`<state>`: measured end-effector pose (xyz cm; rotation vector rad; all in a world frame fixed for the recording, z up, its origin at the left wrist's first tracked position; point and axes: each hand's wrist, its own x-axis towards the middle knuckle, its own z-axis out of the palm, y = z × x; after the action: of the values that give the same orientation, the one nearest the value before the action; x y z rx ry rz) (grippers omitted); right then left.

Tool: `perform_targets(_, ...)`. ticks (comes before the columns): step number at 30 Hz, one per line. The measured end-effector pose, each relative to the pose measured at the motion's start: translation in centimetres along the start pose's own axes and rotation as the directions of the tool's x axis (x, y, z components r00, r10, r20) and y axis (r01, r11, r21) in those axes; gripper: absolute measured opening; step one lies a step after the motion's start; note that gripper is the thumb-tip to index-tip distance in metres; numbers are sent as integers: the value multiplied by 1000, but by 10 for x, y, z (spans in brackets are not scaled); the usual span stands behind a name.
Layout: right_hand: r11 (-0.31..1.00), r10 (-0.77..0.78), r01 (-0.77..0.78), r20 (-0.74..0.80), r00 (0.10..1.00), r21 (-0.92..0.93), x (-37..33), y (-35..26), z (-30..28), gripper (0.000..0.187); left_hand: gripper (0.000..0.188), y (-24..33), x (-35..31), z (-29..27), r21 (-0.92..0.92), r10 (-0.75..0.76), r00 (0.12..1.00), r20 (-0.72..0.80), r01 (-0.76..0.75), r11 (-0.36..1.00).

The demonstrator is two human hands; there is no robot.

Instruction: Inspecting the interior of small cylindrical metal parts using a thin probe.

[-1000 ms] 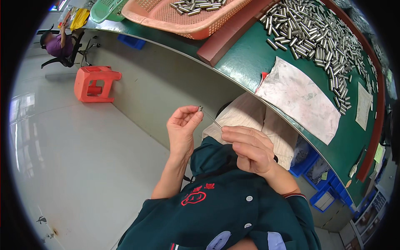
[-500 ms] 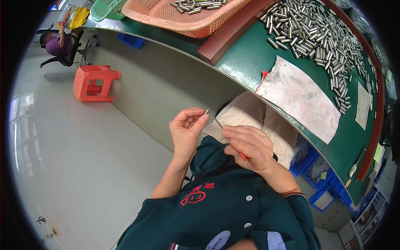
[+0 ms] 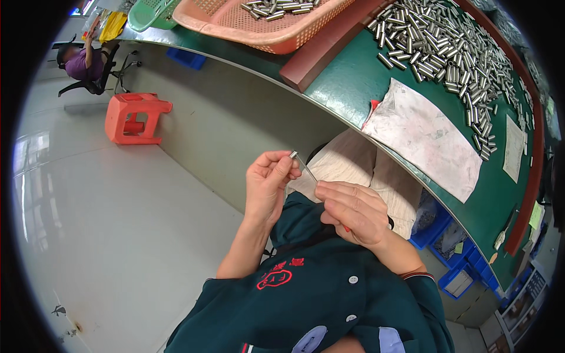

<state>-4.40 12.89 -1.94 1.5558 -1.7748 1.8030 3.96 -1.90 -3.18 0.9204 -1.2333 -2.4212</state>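
Observation:
Between the thumb and fingers of my left hand (image 3: 263, 182) is a small shiny metal cylinder (image 3: 293, 155), held above my lap. My right hand (image 3: 358, 210) is closed round a thin metal tool with a red handle (image 3: 308, 170). Its slim shaft points up and left, and its tip reaches the cylinder's end; I cannot tell whether it is inside. Most of the handle is hidden by my fingers. On the green table (image 3: 338, 88) beyond lies a large heap of similar metal cylinders (image 3: 438, 44).
A stained white cloth (image 3: 426, 141) lies along the table edge. Beside a brown wooden bar (image 3: 321, 53) stands a pink basket (image 3: 268, 38) with more cylinders. Blue bins (image 3: 456, 276) sit under the table. A red stool (image 3: 132, 117) and a seated person (image 3: 85, 63) are at the left.
My left hand has shifted slightly right with the cylinder, closer to my right hand. The tool's red handle shows less than before. The table's contents look the same.

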Motion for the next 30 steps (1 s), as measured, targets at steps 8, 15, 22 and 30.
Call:
perform_targets(8,999,5,-4,31,1000,-42,1,-4,4,28,5,-7,1,3,-304,82,994,-72,-100,948)
perform_targets(15,999,-19,20,-33,999,38,-2,2,3,30,4,-9,3,4,-459,25,997,-73,-56,887)
perform_targets(22,998,-58,58,6,998,8,-2,3,2,28,5,-13,3,4,-486,-69,991,-115,4,874)
perform_targets(30,995,-59,60,-15,998,78,-4,-2,-3,24,5,-12,12,-7,-512,38,996,-80,-74,856)
